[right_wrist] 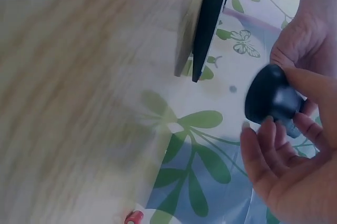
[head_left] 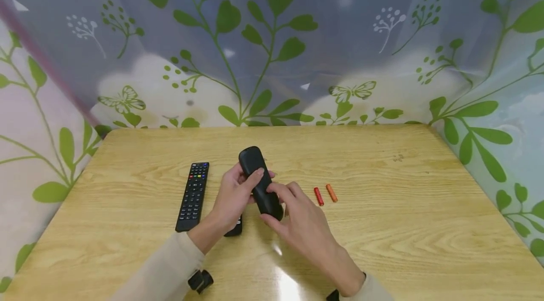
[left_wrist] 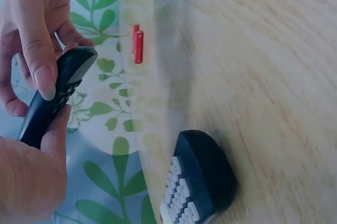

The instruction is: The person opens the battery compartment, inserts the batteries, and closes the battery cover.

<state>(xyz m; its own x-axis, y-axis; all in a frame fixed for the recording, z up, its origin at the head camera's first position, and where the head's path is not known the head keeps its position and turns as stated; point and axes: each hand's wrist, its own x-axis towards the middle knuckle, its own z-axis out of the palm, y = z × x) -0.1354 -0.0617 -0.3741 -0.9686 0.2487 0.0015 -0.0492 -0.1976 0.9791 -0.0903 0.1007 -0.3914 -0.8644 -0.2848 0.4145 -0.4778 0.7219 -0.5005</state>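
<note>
A black remote control (head_left: 257, 176) is held above the table, its smooth back turned up in the head view. My left hand (head_left: 231, 199) grips it from the left, thumb laid across the back. From the right, my right hand (head_left: 301, 218) holds the lower end between thumb and fingers, with the index fingertip against the back. Buttons show on its underside in the left wrist view. To the right of the hands, a red battery (head_left: 318, 196) and an orange battery (head_left: 331, 193) lie side by side on the table.
A long black remote with coloured buttons (head_left: 193, 197) lies on the table (head_left: 403, 225) left of my left hand. Another black remote with white keys (left_wrist: 181, 197) lies mostly hidden beneath that hand in the head view. A leaf-patterned curtain (head_left: 272, 55) hangs behind the table.
</note>
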